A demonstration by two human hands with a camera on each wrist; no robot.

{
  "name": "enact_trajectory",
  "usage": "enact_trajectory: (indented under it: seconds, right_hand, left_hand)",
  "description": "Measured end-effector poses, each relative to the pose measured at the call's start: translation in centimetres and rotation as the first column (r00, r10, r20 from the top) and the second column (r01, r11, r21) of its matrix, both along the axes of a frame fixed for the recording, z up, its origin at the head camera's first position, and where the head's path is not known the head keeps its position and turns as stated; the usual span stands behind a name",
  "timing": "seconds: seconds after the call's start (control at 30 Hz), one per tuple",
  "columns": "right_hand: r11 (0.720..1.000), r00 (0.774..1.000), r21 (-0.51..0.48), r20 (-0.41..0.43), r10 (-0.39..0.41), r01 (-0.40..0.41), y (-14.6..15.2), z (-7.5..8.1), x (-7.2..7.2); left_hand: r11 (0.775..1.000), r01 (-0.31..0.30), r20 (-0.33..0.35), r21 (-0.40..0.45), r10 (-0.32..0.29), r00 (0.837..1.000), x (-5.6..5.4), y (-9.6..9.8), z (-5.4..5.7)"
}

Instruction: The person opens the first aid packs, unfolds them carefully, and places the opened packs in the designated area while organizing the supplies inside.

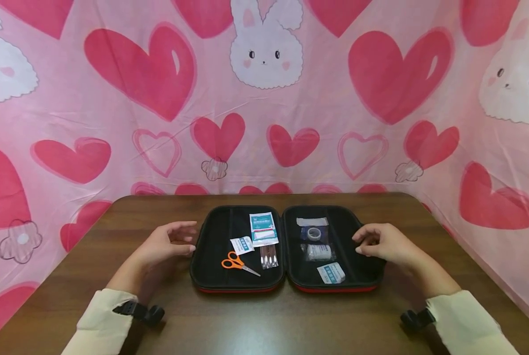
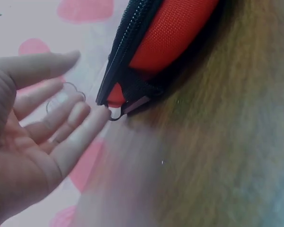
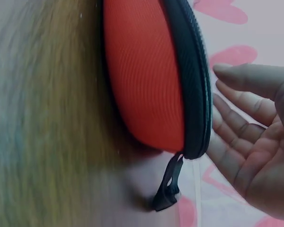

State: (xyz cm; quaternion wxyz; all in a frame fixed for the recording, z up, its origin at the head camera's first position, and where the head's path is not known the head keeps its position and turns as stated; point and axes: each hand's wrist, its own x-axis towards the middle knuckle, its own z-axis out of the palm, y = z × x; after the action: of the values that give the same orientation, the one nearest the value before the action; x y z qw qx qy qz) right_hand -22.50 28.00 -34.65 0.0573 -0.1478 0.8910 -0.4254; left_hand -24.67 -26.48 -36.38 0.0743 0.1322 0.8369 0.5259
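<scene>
A black-lined case with a red shell [image 1: 213,231] lies unfolded on the table, its two halves side by side. Beside its left rim is my left hand [image 1: 166,241], fingers spread and holding nothing. My right hand [image 1: 386,241] is at the right rim, fingers loosely bent, with nothing gripped. In the left half lie orange-handled scissors [image 1: 232,262], a teal-and-white packet [image 1: 263,227], a small white-and-blue packet [image 1: 242,245] and a clear pack of swabs [image 1: 268,257]. The right half holds a tape roll [image 1: 314,233], a wrapped bandage roll [image 1: 319,252] and another small packet [image 1: 332,273].
The brown wooden table [image 1: 255,320] reaches back to a pink cloth [image 1: 264,108] with hearts and rabbits. A black zipper pull [image 3: 168,187] hangs from the case's right side. Dark bands with small devices circle both wrists.
</scene>
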Motion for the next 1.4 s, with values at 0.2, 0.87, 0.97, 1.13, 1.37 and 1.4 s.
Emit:
enact_trajectory:
  seconds: [0.2,0.87,0.97,1.13,1.37,1.4]
  right_hand:
    - [0.999,0.997,-0.01,-0.063,-0.051,0.05,1.0,-0.1,0.3]
    - [0.985,0.98,0.103,-0.155,-0.123,0.14,3.7,0.5,-0.8]
    - [0.981,0.983,0.133,-0.131,-0.127,0.145,3.9,0.6,-1.0]
    - [0.971,0.987,0.184,-0.09,-0.136,0.151,4.2,0.4,-1.3]
    - [0.981,0.988,0.158,0.091,-0.127,0.112,4.4,-0.5,-1.8]
    - [0.983,0.985,0.15,0.113,-0.127,0.109,4.4,-0.6,-1.8]
  left_hand:
    - [0.999,-0.037,-0.144,-0.012,0.035,0.989,1.1,-0.3,0.1]
    - [0.954,-0.278,-0.528,-0.109,0.182,0.829,4.2,-2.0,0.7]
    - [0.937,-0.304,-0.596,-0.171,0.148,0.79,4.3,-1.9,0.9]
    - [0.908,-0.315,-0.654,-0.275,0.063,0.753,4.2,-1.6,0.9]
    - [0.875,-0.304,-0.685,-0.377,-0.043,0.728,3.7,-1.0,1.0]
    - [0.872,-0.299,-0.691,-0.387,-0.059,0.721,3.7,-0.8,1.1]
